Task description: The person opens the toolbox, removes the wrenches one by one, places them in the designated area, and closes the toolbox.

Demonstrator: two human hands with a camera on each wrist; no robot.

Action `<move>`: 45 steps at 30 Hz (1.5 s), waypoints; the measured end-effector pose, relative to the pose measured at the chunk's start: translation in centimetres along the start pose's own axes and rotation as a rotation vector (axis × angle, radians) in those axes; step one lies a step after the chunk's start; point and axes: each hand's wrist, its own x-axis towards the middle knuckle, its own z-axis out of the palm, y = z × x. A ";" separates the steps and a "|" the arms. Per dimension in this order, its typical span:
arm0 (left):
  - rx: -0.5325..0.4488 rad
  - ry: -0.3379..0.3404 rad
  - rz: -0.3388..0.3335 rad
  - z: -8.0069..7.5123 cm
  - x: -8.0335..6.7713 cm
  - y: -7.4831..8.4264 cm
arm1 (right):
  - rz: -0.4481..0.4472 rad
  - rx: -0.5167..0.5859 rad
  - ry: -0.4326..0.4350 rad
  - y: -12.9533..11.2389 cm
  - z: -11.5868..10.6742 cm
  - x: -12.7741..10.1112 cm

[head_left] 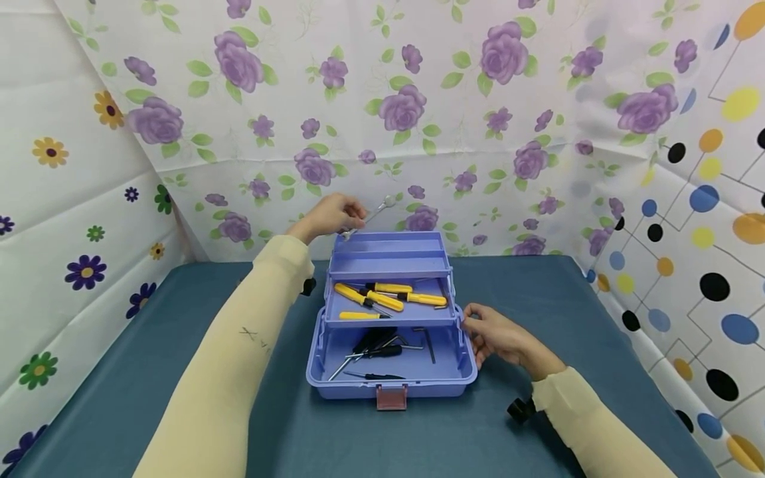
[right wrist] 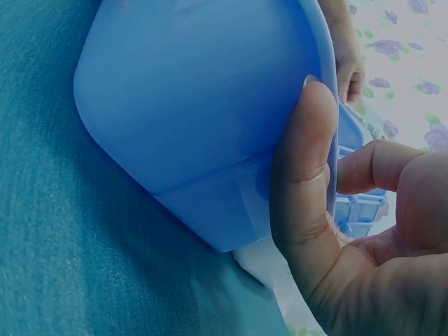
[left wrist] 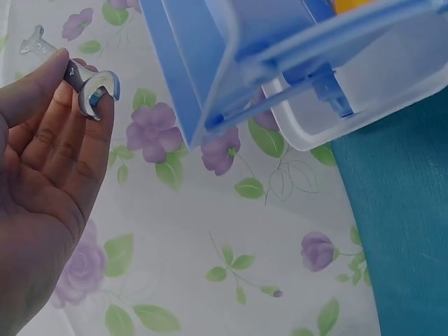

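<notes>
My left hand (head_left: 336, 214) is raised above the back of a blue toolbox (head_left: 391, 390) and pinches a silver wrench (head_left: 375, 214) between thumb and fingers. In the left wrist view the open end of the wrench (left wrist: 98, 93) shows beside the fingertips. On the right, my right hand (head_left: 499, 335) grips the toolbox's side wall, its thumb and fingers on either side of the rim (right wrist: 327, 42) in the right wrist view. Yellow-handled screwdrivers (head_left: 423, 299) lie in the middle tray (head_left: 430, 320). Dark-handled tools (head_left: 385, 351) and a hex key (head_left: 429, 346) lie in the bottom compartment.
The toolbox stands unfolded on a dark teal tablecloth (head_left: 287, 425), its upper tray (head_left: 388, 263) tilted back and a pinkish latch (head_left: 391, 398) at the front. A flowered curtain (head_left: 358, 126) hangs behind, with patterned cloths (head_left: 717, 232) at the sides.
</notes>
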 end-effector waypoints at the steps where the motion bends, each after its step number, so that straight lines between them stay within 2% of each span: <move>1: -0.006 0.006 -0.001 -0.1 -0.1 -0.1 | -0.001 0.000 -0.001 0.0 0.0 0.0; 9: -0.047 0.055 -0.002 -0.9 -0.8 -0.9 | -0.002 0.002 0.002 0.1 0.0 0.0; 15: -0.080 0.054 -0.029 -1.4 -1.4 -1.7 | -0.003 0.000 0.003 0.2 -0.1 0.0; 24: -0.112 0.069 -0.033 -2.1 -2.9 -2.5 | 0.002 -0.005 0.006 0.1 0.0 -0.1; 33: -0.161 0.079 -0.079 -2.8 -4.1 -3.6 | -0.003 -0.008 0.005 0.2 -0.1 0.0; 45: -0.191 0.091 -0.108 -3.5 -5.2 -5.4 | -0.004 -0.013 0.004 0.1 0.0 -0.1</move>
